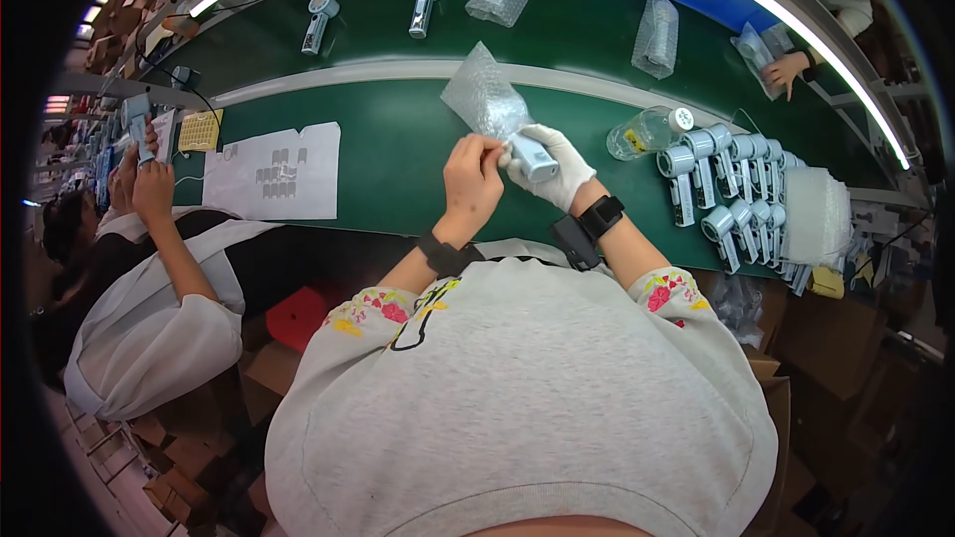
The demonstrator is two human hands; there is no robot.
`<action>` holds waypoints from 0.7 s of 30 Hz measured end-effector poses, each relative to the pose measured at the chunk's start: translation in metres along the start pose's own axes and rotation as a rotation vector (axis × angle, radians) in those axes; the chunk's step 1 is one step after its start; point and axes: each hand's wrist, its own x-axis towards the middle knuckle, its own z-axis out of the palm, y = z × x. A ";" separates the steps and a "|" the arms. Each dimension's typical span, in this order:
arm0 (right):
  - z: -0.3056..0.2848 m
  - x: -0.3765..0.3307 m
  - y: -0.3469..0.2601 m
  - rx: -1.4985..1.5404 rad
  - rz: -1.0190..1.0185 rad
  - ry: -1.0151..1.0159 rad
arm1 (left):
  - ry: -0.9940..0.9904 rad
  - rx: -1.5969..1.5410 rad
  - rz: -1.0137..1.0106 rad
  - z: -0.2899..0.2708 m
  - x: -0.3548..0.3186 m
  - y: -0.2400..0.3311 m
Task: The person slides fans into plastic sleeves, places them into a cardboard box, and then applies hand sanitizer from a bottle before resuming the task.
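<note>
My right hand [559,161], in a white glove, grips a light-blue handheld device [535,163] whose rounded end points toward me. The rest of the device is inside or behind a clear bubble-wrap bag [484,94], which extends away from me over the green table. My bare left hand [474,179] pinches the near edge of the bag beside the device. Right of my hands, a clear plastic bottle [649,132] with a white cap lies on its side. Beyond it are several light-blue devices [716,144] with round heads and handles, set in rows.
A stack of white bubble-wrap sheets [818,214] sits at the right. On the far belt lie two unwrapped devices [426,2] and wrapped ones [657,35]. A printed paper sheet [271,174] lies left. Co-workers' hands show at left [151,179] and far right [788,70].
</note>
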 end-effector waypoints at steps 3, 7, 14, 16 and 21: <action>0.005 -0.006 -0.002 0.661 0.005 -0.126 | 0.077 -0.172 -0.123 -0.009 0.021 0.002; 0.009 -0.021 0.006 -0.424 -0.126 0.066 | -0.006 -0.083 -0.110 -0.029 0.032 -0.012; -0.033 -0.034 0.028 -0.554 0.210 0.088 | -0.350 0.103 0.123 -0.026 -0.010 -0.063; -0.038 -0.033 0.038 -0.542 0.233 0.156 | -0.445 0.249 0.227 -0.022 -0.011 -0.083; -0.048 -0.040 0.043 -0.304 0.106 0.377 | -0.413 0.324 0.108 -0.037 0.032 -0.141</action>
